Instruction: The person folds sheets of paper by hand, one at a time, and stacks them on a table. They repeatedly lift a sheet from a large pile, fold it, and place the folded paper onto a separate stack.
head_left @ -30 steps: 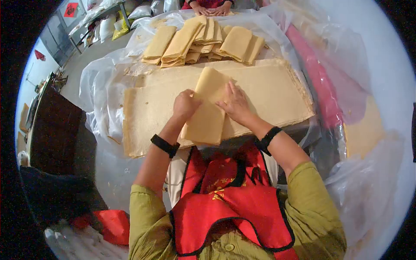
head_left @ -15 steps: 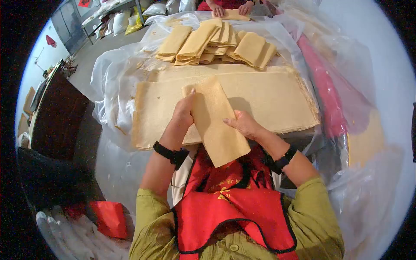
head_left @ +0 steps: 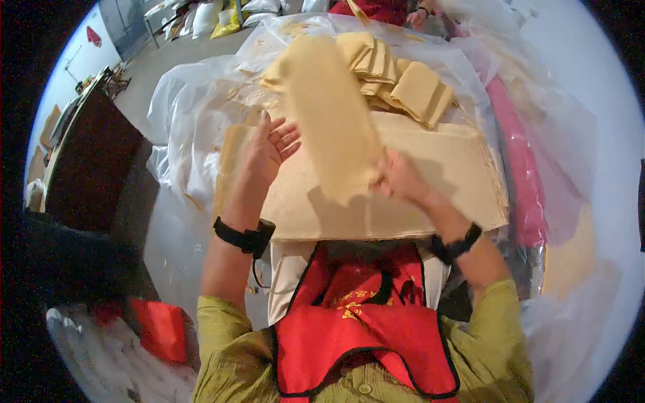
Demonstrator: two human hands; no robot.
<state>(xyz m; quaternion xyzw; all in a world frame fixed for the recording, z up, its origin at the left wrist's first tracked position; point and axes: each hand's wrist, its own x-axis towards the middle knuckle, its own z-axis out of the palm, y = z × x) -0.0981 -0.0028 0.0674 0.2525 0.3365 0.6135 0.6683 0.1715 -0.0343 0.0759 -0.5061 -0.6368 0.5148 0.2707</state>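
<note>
My right hand (head_left: pixel 404 177) is closed on the lower right corner of a folded tofu sheet (head_left: pixel 332 117), pale yellow and blurred by motion. The sheet slants up and away over the stack, its far end overlapping the pile in this view. Off to its left, my left hand (head_left: pixel 272 142) is open, palm turned up and fingers spread, holding nothing. Beneath both hands lies a broad stack of flat tofu sheets (head_left: pixel 437 201). Folded tofu sheets (head_left: pixel 422 91) are heaped behind it.
Clear plastic film (head_left: pixel 185 114) drapes over the table's left side. Along the right runs a pink plastic-wrapped strip (head_left: pixel 521 161). Across the table, a person in red (head_left: pixel 386 10) has a hand near the far edge. A dark brown cabinet (head_left: pixel 91 161) stands at left.
My left hand has let go of the folded tofu sheet and opened to its left. My right hand has swung the sheet up and forward toward the pile. The view has shifted slightly.
</note>
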